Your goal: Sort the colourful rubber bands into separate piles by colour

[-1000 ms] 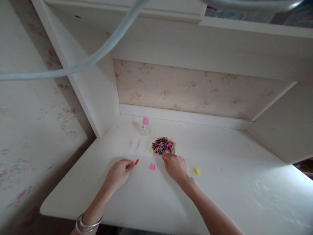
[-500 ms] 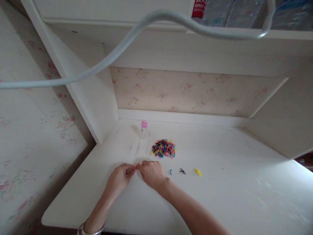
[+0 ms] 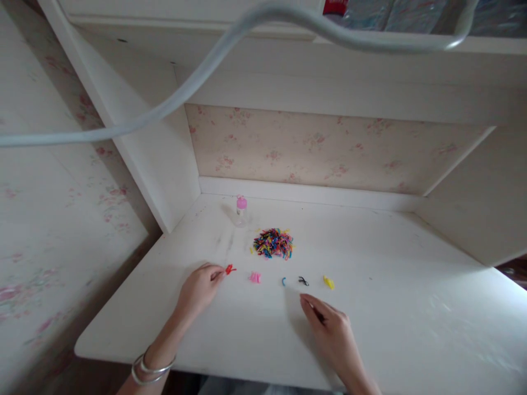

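A heap of small multicoloured elastic bands (image 3: 273,243) lies on the white desk (image 3: 391,285). In front of it runs a row of small sorted bits: red (image 3: 229,269), pink (image 3: 254,277), blue (image 3: 284,281), black (image 3: 303,281) and yellow (image 3: 328,282). My left hand (image 3: 200,286) rests on the desk with its fingers curled, the fingertips pinching the red bit. My right hand (image 3: 329,327) lies flat near the front edge with fingers stretched toward the black bit, holding nothing.
A small clear bottle with a pink cap (image 3: 241,211) stands behind the heap near the back wall. White shelf panels enclose the desk on the left, right and above. A pale hose (image 3: 197,77) hangs across the top of the view.
My right hand has pulled back from the left hand and the red bit toward the front edge of the desk. The pink bit is uncovered again. My left hand has stayed put.
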Demonstrator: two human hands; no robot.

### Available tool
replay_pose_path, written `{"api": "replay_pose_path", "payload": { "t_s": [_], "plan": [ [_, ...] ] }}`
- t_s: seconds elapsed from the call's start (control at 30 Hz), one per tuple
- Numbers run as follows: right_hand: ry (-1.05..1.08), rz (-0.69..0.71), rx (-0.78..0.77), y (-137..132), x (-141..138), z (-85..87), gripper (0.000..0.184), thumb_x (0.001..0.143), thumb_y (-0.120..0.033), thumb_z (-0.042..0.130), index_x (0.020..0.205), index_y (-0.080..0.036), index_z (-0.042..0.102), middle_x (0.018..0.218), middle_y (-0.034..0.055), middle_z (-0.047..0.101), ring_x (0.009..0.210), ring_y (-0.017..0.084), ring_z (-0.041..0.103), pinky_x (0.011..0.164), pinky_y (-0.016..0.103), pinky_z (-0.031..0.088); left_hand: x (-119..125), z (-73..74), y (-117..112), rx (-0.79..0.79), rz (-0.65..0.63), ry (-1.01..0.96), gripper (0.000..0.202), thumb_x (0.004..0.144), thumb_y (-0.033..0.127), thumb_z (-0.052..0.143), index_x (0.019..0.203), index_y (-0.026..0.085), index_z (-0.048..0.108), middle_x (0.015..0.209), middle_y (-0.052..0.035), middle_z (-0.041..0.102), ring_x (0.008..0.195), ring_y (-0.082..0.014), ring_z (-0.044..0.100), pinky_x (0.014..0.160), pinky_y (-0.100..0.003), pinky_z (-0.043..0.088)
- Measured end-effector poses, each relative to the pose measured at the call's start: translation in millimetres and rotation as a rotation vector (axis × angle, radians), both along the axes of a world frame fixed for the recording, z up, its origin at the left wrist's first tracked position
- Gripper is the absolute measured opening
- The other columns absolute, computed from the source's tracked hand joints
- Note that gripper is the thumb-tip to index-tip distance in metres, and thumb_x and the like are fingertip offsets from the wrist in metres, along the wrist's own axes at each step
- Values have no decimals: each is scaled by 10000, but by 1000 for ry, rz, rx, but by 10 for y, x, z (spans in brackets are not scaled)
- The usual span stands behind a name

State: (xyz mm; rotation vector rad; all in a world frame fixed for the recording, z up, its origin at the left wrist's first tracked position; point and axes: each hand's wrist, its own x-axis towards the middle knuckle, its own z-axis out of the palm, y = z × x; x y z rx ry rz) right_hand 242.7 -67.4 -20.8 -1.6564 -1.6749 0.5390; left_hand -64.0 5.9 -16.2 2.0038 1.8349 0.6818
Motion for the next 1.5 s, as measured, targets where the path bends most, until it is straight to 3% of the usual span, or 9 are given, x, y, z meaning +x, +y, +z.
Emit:
{"api": "replay_pose_path", "payload": {
  "t_s": [0.2,0.4,0.6,0.77,0.93,1.07,1.23,1.37,1.5],
  "plan": [
    [74,-175,-31,-197,287,-153,433,830,-538,477,892,-192,731,787,48,726,628,161,649,589,191,490,41,24,20,0,7,15,292,876,370,429,922,239,687,944,-16,692,862,-153,623,764,-226,439],
    [60,-52,-10,-160,213,-105,405,858,-501,453,896,-209,731,842,54,728,703,159,668,648,178,500,208,115,53,-8,114,224,333,847,493,440,870,250,665,937,-16,678,782,-164,628,679,-242,415],
    [37,-25,9,-176,219,-81,400,868,-489,442,907,-214,729,867,63,727,731,161,675,663,180,509,349,168,76,-11,169,411,279,840,454,456,826,252,647,948,-7,665,719,-152,625,599,-241,362],
    [42,-4,11,-171,225,-116,386,872,-473,442,907,-216,728,895,65,725,764,166,675,696,185,511,358,138,80,33,141,434,268,861,392,424,822,246,645,911,-7,661,723,-145,623,588,-239,339],
    [-1,8,9,-112,160,-90,405,894,-452,397,917,-209,721,869,63,723,725,157,666,670,184,495,275,163,104,25,140,329,326,859,453,414,768,247,651,880,-2,667,688,-143,604,586,-236,322],
    [-170,116,-23,70,-72,157,359,921,-372,364,916,-254,703,837,20,718,678,131,649,627,183,457,130,171,134,-14,170,171,393,859,490,393,710,224,640,786,-16,666,678,-151,582,588,-232,310],
    [-563,223,-41,574,-576,498,302,909,-340,398,877,-282,692,830,13,719,740,171,666,619,223,451,-8,92,175,-77,168,68,441,863,483,363,684,193,644,672,-11,659,653,-152,587,574,-214,328],
    [-706,267,-81,1026,-942,545,292,888,-261,421,858,-212,708,854,93,717,793,229,674,655,296,484,-68,40,216,-118,148,20,454,851,490,369,736,185,685,680,-5,684,663,-168,608,586,-215,364],
    [-735,255,-125,1279,-1135,479,238,846,-194,479,882,-166,713,875,148,709,813,260,675,665,346,499,-98,16,210,-121,132,-15,453,858,489,370,764,191,698,752,-21,709,705,-175,625,611,-218,380]
  ]
}}
